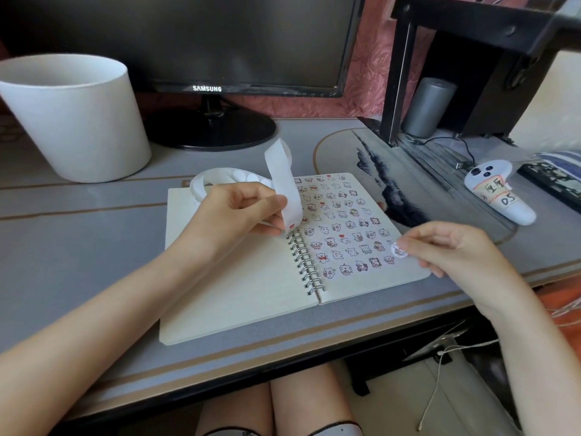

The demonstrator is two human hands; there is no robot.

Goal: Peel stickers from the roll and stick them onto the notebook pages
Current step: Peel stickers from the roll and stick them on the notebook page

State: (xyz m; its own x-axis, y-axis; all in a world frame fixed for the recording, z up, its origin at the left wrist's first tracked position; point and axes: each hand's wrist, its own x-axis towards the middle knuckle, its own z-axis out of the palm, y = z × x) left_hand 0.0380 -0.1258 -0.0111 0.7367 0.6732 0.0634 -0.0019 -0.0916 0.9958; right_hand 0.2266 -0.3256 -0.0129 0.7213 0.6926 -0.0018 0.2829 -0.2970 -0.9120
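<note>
The tabletop (94, 240) is carrying the open notebook (239, 294), which is lying directly beneath both of your hands, its spiral binding (303, 262) running away from you between them. Your left hand (239, 212) is hovering at the binding's far end, its fingers (273, 202) clamped on the backing strip (283, 180), which is rising and curling back above the knuckles. The roll (201, 184) is resting just beyond that hand, on the left page's far edge.

Your right hand (446, 247) is the nearer one to the target. Its fingers (418, 245) are pinching a sticker (398, 249) by its right edge, holding it over the right page (371, 278) near the outer margin. The sticker is small, round and white, printed with a cartoon figure, so it has no long axis to align. It is sitting at the outer end of the filled rows. Bare paper is lying just nearward of those fingers, so the placement is likely calling for a short move down and toward you. You cannot tell whether the sticker is already touching the paper.
</note>
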